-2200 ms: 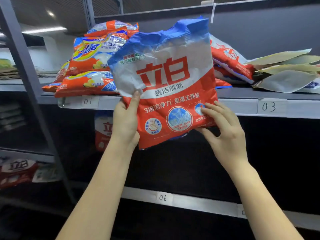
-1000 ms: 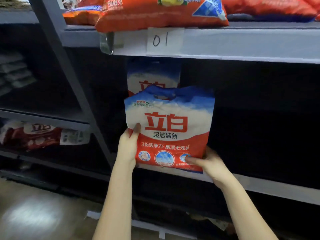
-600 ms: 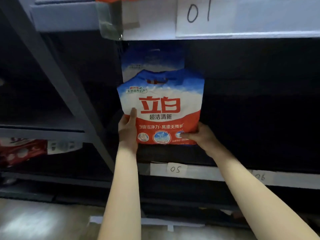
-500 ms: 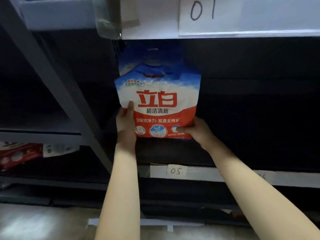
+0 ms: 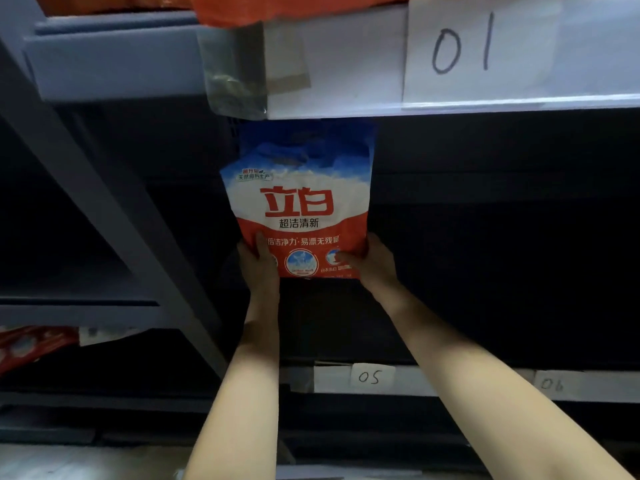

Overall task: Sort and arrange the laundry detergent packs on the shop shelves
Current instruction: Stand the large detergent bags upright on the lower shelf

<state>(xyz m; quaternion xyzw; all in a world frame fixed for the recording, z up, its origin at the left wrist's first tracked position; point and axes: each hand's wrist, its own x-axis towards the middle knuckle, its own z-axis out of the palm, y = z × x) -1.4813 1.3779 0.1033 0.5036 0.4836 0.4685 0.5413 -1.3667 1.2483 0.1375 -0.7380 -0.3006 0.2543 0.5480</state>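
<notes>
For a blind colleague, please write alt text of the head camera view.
Two hands, left hand and right hand, hold a red, white and blue detergent pack upright, deep in a dark shelf bay above label 05. Label 01 marks the shelf above.

Red/white/blue detergent pack point(image 5: 298, 206)
</notes>
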